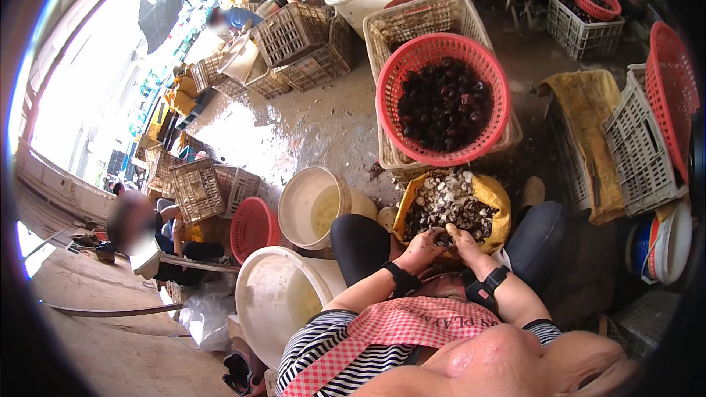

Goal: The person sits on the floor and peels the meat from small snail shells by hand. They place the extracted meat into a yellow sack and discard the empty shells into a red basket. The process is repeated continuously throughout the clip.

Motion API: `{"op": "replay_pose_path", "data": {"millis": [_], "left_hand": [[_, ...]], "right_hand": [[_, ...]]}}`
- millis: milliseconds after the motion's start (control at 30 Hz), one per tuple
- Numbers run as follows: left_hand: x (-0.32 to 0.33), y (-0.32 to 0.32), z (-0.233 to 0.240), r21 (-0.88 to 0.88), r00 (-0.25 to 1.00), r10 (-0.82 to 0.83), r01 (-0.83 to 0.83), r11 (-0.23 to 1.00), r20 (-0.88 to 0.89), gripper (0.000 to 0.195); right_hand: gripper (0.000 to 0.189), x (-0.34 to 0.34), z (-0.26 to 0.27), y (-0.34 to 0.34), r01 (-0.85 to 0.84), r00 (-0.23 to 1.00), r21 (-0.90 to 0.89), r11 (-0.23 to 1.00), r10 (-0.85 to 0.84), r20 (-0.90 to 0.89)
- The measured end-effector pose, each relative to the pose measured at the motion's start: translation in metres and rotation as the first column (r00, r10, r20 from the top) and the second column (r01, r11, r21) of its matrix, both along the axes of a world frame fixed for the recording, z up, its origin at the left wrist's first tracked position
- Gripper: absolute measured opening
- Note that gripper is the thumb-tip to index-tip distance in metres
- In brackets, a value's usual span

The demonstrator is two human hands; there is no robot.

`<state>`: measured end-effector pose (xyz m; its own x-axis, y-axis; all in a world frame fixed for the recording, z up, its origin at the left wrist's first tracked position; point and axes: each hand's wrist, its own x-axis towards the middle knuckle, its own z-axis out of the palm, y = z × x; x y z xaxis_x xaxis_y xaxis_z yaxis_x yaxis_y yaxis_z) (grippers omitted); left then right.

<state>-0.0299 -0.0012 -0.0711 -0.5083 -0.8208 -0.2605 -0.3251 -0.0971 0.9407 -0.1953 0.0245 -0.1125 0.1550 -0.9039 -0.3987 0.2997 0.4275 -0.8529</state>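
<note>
My left hand [422, 250] and my right hand [466, 243] meet over the near rim of a yellow woven sack [501, 227] between my knees. A small dark piece, apparently a shellfish [443, 239], shows between my fingers. My left fingers curl around it, and my right thumb points up beside it. Whether the right hand also grips a small tool is hidden. Pale and dark shell pieces [448, 198] fill the sack. Just beyond it, a red plastic colander basket [388, 100] of dark shellfish [445, 100] rests on a pale plastic crate [370, 30].
White plastic buckets [287, 204] [248, 292] and a red basket [255, 229] stand at my left. At my right are grey crates [640, 143], a yellow sack cloth [590, 99] and a paint-type bucket [675, 248]. Several people work nearby among stacked crates [292, 33] on the wet floor [309, 121].
</note>
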Motion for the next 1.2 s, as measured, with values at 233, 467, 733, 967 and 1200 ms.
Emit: {"op": "replay_pose_path", "data": {"millis": [233,467,733,967,1200], "left_hand": [[0.024,-0.011,-0.025,-0.108,0.986,-0.099,0.114,0.988,0.134,0.043],[-0.005,-0.008,0.057,-0.275,0.801,-0.21,0.418,0.866,0.56,0.036],[-0.019,-0.019,0.045,-0.275,0.682,-0.163,0.486,0.83,0.713,0.02],[0.001,-0.029,-0.02,-0.425,0.919,-0.047,0.225,0.877,0.391,0.034],[-0.003,-0.028,0.026,0.443,0.975,0.223,-0.21,0.872,0.022,0.051]], "right_hand": [[0.048,-0.012,0.075,-0.003,-0.326,0.89,-0.038,0.945,0.293,-0.351],[0.047,-0.019,0.057,-0.004,-0.462,0.711,-0.014,0.887,0.36,-0.604],[0.031,-0.01,0.032,-0.001,-0.257,0.867,-0.143,0.956,0.163,-0.471],[0.024,0.008,0.002,-0.008,0.131,0.987,-0.121,0.984,-0.118,0.105],[0.043,-0.01,0.0,-0.011,0.176,0.945,-0.172,0.969,-0.215,-0.248]]}}
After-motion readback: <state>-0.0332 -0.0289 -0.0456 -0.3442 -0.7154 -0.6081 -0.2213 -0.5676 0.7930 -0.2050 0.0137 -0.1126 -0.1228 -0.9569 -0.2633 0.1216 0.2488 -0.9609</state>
